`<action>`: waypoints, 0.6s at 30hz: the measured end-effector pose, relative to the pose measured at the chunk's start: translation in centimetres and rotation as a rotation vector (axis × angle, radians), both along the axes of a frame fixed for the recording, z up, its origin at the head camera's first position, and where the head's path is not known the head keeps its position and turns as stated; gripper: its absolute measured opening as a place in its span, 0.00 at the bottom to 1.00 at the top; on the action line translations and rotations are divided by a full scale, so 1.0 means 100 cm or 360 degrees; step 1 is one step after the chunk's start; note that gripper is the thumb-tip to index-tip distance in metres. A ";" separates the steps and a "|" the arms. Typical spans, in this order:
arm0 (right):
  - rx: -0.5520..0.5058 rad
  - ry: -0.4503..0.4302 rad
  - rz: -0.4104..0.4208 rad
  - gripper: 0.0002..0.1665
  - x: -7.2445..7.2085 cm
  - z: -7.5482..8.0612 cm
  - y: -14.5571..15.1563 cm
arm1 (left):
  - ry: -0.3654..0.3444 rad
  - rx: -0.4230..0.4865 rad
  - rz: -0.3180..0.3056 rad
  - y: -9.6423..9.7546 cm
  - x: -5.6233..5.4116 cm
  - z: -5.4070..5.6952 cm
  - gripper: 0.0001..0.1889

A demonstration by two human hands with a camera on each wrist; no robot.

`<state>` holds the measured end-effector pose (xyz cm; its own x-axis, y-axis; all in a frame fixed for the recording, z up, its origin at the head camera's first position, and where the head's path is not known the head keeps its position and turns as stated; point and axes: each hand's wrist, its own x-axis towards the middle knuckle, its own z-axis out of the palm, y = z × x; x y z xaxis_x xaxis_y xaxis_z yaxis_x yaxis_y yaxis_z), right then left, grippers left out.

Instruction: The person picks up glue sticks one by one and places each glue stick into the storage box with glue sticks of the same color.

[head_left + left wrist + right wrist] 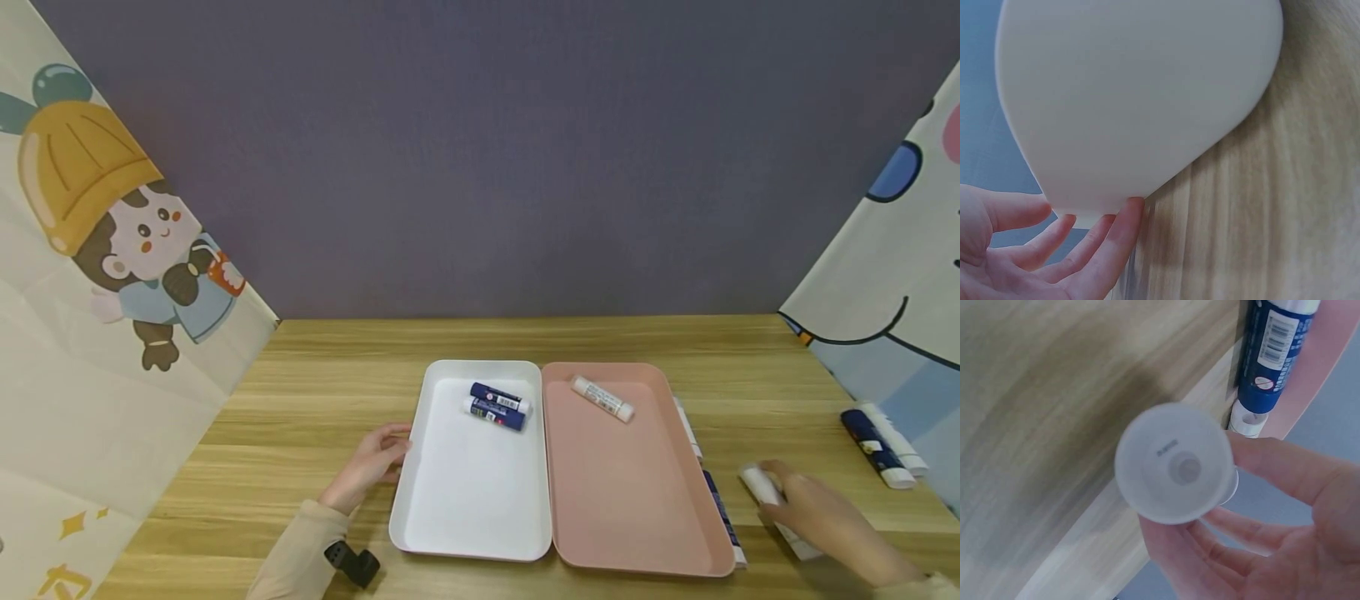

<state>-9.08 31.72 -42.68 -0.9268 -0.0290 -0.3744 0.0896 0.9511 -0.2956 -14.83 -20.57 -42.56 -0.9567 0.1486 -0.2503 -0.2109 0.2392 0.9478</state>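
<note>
My left hand (372, 458) is at the left side of the white tray (471, 500), its fingertips touching the outer wall and rim. Two blue-and-white glue sticks (497, 412) lie in that tray. Beside it, the pink tray (621, 492) holds one white glue stick (602, 398). On the table to the right, my right hand (813, 508) holds a white glue stick (1172, 464) between thumb and fingers. The right wrist view shows its round end facing the camera; the fingers hide part of its length.
Along the pink tray's right edge lie a white glue stick (687, 429) and a blue one (724, 518). Farther right on the wooden table (315, 392) are another blue glue stick (873, 446) and a white one (892, 437). A grey-purple panel (510, 167) stands behind.
</note>
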 end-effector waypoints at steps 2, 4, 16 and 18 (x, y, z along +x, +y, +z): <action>0.0014 0.0017 0.0013 0.37 0.000 0.003 -0.002 | -0.0001 -0.0001 0.0003 0.000 0.000 0.000 0.19; 0.0013 0.0030 0.0028 0.36 -0.001 0.006 -0.003 | -0.0003 0.0000 0.0002 0.000 0.000 0.001 0.20; -0.0082 0.0067 0.0057 0.33 -0.009 0.017 -0.009 | -0.0012 0.0003 0.0008 0.000 0.000 0.000 0.19; -0.0075 0.0069 0.0053 0.33 -0.011 0.018 -0.011 | -0.0012 -0.0001 0.0018 0.000 0.000 -0.001 0.19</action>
<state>-10.22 30.65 -40.90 -0.9405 -0.0765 -0.3311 0.0445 0.9383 -0.3430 -14.88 -20.55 -42.62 -0.9564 0.1378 -0.2575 -0.2205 0.2374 0.9460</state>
